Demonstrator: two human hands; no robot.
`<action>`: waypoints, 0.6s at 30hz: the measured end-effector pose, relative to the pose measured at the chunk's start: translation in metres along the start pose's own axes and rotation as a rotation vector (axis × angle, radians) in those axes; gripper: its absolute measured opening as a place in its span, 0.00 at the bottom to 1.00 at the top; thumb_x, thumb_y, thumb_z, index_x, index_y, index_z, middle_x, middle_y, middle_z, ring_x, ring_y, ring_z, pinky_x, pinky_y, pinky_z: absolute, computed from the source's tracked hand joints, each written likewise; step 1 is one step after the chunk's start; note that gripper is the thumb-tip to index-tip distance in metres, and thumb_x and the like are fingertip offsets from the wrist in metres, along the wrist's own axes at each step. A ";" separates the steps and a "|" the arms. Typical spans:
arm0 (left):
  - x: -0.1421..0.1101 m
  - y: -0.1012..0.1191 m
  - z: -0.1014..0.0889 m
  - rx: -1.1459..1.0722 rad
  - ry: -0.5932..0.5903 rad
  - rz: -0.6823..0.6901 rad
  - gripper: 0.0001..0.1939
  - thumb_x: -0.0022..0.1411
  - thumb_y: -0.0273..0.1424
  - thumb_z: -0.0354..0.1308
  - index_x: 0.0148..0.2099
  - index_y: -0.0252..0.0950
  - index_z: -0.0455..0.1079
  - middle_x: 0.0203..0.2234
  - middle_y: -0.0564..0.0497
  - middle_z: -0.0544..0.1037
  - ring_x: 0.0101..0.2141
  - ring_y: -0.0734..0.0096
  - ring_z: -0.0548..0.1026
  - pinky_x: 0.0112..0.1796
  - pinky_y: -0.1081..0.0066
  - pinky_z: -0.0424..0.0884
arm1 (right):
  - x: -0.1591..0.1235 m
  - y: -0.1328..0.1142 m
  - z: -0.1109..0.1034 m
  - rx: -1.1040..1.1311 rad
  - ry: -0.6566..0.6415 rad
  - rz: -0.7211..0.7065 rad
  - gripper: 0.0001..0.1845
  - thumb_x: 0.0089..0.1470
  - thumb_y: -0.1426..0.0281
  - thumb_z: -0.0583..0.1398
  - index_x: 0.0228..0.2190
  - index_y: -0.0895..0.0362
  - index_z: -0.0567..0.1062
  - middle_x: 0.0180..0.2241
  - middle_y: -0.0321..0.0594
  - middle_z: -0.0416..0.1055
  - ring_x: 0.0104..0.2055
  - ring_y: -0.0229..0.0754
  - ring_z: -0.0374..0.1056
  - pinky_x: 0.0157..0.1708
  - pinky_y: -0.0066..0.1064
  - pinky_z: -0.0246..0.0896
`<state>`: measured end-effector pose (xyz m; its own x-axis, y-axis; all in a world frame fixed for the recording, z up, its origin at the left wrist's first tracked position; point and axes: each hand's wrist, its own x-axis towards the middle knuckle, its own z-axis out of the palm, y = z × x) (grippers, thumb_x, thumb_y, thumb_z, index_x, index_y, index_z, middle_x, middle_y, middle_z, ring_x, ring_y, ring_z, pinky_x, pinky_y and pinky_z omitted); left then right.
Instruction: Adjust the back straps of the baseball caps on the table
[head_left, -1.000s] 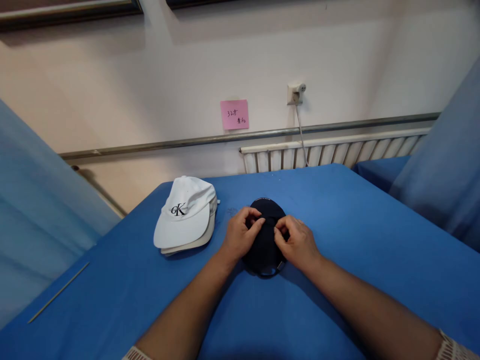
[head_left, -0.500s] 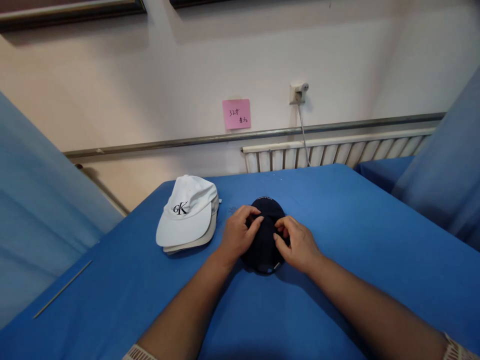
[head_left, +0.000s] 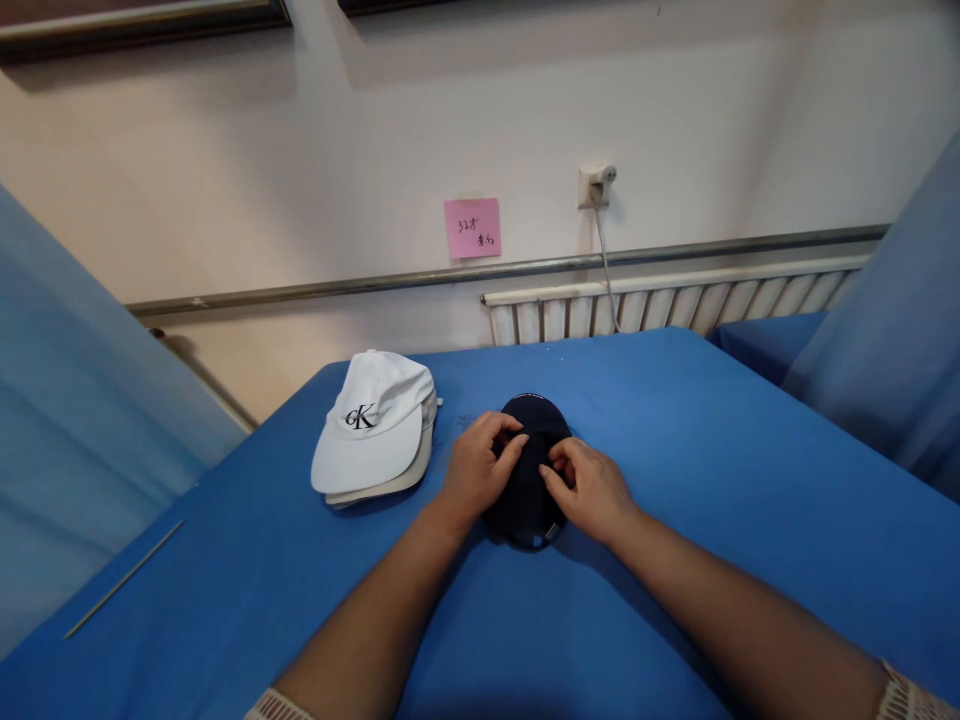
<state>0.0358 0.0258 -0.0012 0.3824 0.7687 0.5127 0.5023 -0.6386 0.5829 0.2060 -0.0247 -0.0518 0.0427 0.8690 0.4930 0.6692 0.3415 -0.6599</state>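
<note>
A dark navy cap (head_left: 534, 505) lies on the blue-covered table (head_left: 675, 600) in front of me, its far edge carrying small white lettering. From the left, my left hand (head_left: 484, 460) pinches the cap's fabric between thumb and fingers. My right hand (head_left: 589, 485) has its thumb and fingertips closed on the cap's right side, with the fabric between them partly hidden. Left of my hands, a white cap (head_left: 386, 400) with black "CK" letters rests on top of a beige cap (head_left: 382, 492).
A thin stick (head_left: 124, 580) lies near the table's left edge. Light-blue curtains hang at both sides. Behind the table are a metal rail (head_left: 360, 286), a white radiator (head_left: 675, 300), a plugged socket (head_left: 595, 188) and a pink note (head_left: 472, 228) on the wall.
My right hand has shifted slightly left across the navy cap. My left hand stays nearly in place, and the other caps have not moved.
</note>
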 end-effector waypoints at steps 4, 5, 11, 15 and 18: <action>0.000 -0.001 0.001 0.013 0.002 0.008 0.06 0.61 0.32 0.56 0.41 0.39 0.71 0.34 0.50 0.75 0.34 0.68 0.72 0.38 0.68 0.66 | -0.001 0.001 0.004 0.068 -0.027 0.016 0.04 0.53 0.72 0.56 0.27 0.54 0.68 0.23 0.33 0.69 0.23 0.36 0.63 0.24 0.28 0.57; 0.000 -0.002 0.000 0.021 0.001 0.006 0.06 0.61 0.32 0.56 0.41 0.39 0.70 0.34 0.50 0.75 0.34 0.68 0.72 0.38 0.68 0.66 | -0.001 0.001 0.003 0.061 -0.007 0.013 0.03 0.52 0.72 0.56 0.27 0.54 0.68 0.23 0.33 0.69 0.23 0.36 0.63 0.23 0.28 0.56; -0.001 -0.002 -0.001 0.090 -0.031 0.031 0.07 0.62 0.32 0.55 0.42 0.40 0.70 0.36 0.49 0.75 0.38 0.64 0.72 0.42 0.65 0.66 | -0.004 -0.011 -0.016 -0.148 0.128 -0.227 0.04 0.55 0.73 0.54 0.28 0.55 0.67 0.25 0.36 0.68 0.26 0.38 0.63 0.28 0.31 0.57; -0.002 0.000 0.001 0.063 -0.017 0.027 0.06 0.62 0.32 0.56 0.41 0.40 0.71 0.36 0.49 0.76 0.38 0.64 0.73 0.42 0.65 0.66 | -0.005 -0.017 -0.022 -0.184 0.133 -0.306 0.05 0.56 0.73 0.53 0.28 0.55 0.67 0.25 0.37 0.67 0.26 0.39 0.63 0.29 0.32 0.57; 0.000 0.001 -0.001 -0.043 0.054 -0.044 0.07 0.60 0.33 0.57 0.41 0.40 0.73 0.36 0.49 0.77 0.37 0.64 0.74 0.42 0.65 0.68 | -0.004 -0.013 -0.018 -0.075 0.123 -0.196 0.04 0.55 0.73 0.54 0.29 0.54 0.67 0.25 0.35 0.67 0.25 0.37 0.63 0.27 0.30 0.57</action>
<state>0.0357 0.0256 -0.0001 0.3179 0.7937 0.5185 0.4837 -0.6062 0.6313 0.2104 -0.0391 -0.0348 -0.0066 0.7370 0.6759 0.7266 0.4679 -0.5031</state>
